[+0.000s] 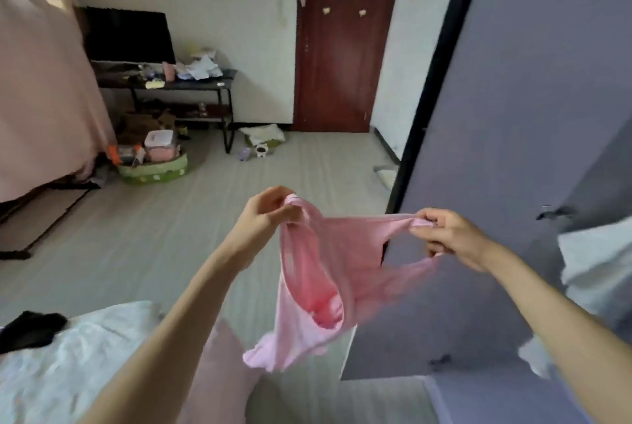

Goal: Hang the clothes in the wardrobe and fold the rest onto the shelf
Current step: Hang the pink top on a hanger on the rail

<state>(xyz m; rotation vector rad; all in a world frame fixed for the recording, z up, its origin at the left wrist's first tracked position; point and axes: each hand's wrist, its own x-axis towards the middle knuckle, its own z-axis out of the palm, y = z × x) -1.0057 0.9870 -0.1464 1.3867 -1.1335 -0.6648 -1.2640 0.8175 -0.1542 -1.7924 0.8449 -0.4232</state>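
Observation:
A small pink garment (328,283) hangs in the air between my hands, stretched at its top edge. My left hand (270,215) pinches its left corner, fingers curled over the fabric. My right hand (444,235) pinches the right corner, level with the left. The lower part of the garment droops and bunches. The grey-purple wardrobe (513,150) stands at the right, just behind my right hand, with its door edge showing as a dark strip. White fabric (595,259) shows at the wardrobe's right side.
A bed with a white cover (68,362) lies at the lower left, with a black garment (30,331) and a pink pillow (219,372) on it. A TV stand (178,85), a green basket (154,170) and a brown door (342,47) are across the striped floor.

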